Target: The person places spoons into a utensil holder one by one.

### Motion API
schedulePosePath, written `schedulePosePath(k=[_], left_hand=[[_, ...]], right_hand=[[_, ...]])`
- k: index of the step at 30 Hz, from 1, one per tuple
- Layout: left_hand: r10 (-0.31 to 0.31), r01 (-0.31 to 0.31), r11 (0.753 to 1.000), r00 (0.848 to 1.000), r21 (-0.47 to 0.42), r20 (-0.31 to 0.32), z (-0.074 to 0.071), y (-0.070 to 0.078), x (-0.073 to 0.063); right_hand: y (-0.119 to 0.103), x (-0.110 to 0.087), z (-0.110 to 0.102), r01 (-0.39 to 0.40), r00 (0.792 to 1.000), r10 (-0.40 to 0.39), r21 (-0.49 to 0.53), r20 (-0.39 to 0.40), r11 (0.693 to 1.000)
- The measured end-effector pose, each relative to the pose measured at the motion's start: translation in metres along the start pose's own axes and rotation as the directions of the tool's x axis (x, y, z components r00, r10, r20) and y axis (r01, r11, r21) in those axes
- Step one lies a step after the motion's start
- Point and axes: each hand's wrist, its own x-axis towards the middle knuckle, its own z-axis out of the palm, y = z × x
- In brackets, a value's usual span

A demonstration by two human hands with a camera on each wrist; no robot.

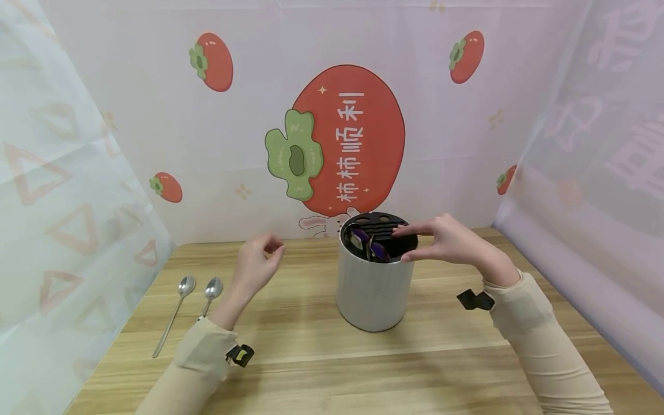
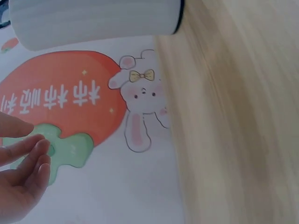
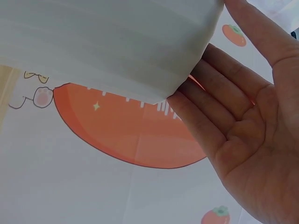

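Sunglasses (image 1: 380, 251) with purple lenses are sitting tilted in the black top (image 1: 381, 230) of a white container (image 1: 374, 297), just to the left of the fingers of the right hand (image 1: 450, 241). Those fingers are standing wide apart from the thumb, gripping nothing; whether they are touching the container's rim, one cannot tell. Below them, the container is standing upright on the wooden desk (image 1: 311, 372). Well to the left, the left hand (image 1: 255, 266) is hanging above the desk with its fingers loosely curled near the thumb, holding nothing. Two metal spoons (image 1: 212, 287) are lying left of those fingers, one partly hidden by the forearm.
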Motion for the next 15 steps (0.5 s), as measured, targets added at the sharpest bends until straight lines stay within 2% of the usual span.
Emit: schedulePosePath(k=[9, 15], left_hand=[[-0.014, 0.014, 0.998, 1.0, 0.066, -0.003, -0.003, -0.023, -0.011], [-0.049, 0.048, 0.996, 0.999, 0.081, 0.009, -0.006, -0.037, -0.018]], right_hand=[[0.001, 0.0, 0.0, 0.007, 1.0, -0.007, -0.002, -0.012, 1.0], [0.002, 0.0, 0.001, 0.003, 1.0, -0.003, 0.013, -0.008, 1.0]])
